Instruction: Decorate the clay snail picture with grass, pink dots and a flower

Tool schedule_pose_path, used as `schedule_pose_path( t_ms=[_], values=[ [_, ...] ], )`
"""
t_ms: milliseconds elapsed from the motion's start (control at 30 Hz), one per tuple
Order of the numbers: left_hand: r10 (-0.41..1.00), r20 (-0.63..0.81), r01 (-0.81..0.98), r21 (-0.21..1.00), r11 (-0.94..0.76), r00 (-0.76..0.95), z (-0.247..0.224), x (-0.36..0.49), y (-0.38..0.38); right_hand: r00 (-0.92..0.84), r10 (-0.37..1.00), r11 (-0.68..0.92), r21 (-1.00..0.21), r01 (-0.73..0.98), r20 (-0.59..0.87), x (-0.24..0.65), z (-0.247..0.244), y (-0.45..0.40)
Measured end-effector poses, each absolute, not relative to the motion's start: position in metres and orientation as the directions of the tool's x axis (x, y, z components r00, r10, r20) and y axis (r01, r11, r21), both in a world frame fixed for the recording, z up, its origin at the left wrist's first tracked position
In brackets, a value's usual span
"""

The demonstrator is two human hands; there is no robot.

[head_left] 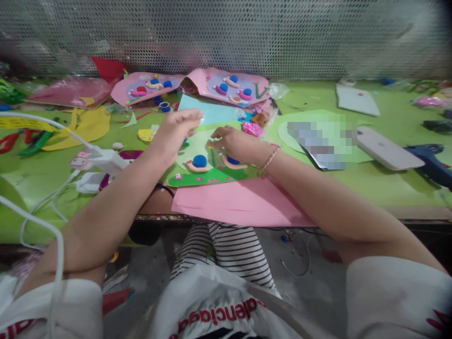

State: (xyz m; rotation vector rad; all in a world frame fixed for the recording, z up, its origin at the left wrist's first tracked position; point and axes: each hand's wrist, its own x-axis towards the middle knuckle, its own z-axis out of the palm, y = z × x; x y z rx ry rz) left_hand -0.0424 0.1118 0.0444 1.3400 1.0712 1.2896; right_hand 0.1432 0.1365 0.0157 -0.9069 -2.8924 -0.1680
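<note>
A light green paper picture (187, 151) lies in front of me, with a dark green strip (208, 178) along its lower edge. On it is a clay snail (199, 163) with a blue shell and peach body. A second blue-shelled snail (233, 162) is partly covered by my right hand (233, 143). That hand's bent fingers are apart, their tips at a thin green stem with a yellow top (211, 148). My left hand (176, 134) hovers over the picture's upper left, fingers drawn together; a small whitish spot shows at the tips, too unclear to name.
Pink sheets (240, 202) lie at the table's front edge. Two finished-looking snail pictures (141, 89) lean at the back. To the right are a blurred-out phone (318, 148), a white phone (390, 148) and a dark blue glue gun (432, 162). White chargers (106, 162) and cables lie left.
</note>
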Motion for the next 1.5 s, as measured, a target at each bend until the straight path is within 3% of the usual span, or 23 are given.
schedule_pose_path(
  t_ms=[333, 467, 633, 800, 867, 1067, 1500],
  values=[
    [0.984, 0.164, -0.001, 0.986, -0.165, 0.064, 0.043, -0.044, 0.114, -0.782, 0.576, 0.806, -0.005, 0.593, 0.238, 0.149, 0.011, 0.142],
    [0.973, 0.194, 0.164, 0.963, -0.213, 0.122, 0.043, -0.046, 0.111, -0.792, 0.578, 0.804, 0.029, 0.594, 0.196, 0.149, 0.013, 0.14],
    [0.917, 0.248, 0.592, 0.704, -0.392, 0.312, 0.035, -0.049, 0.108, -0.818, 0.556, 0.822, 0.05, 0.568, 0.147, 0.148, 0.016, 0.136],
    [0.782, 0.212, 0.722, 0.302, -0.623, 0.586, 0.025, -0.049, 0.114, -0.819, 0.557, 0.827, -0.002, 0.562, 0.138, 0.149, 0.018, 0.137],
    [0.728, 0.152, 0.697, 0.213, -0.685, 0.669, 0.023, -0.048, 0.116, -0.815, 0.563, 0.826, -0.042, 0.563, 0.138, 0.149, 0.018, 0.138],
    [0.668, 0.1, 0.659, 0.114, -0.744, 0.737, 0.024, -0.046, 0.116, -0.805, 0.576, 0.818, -0.097, 0.568, 0.142, 0.149, 0.016, 0.14],
    [0.555, 0.02, 0.555, -0.079, -0.828, 0.832, 0.02, -0.051, 0.122, -0.812, 0.578, 0.816, -0.047, 0.577, 0.08, 0.147, 0.021, 0.131]
  ],
)
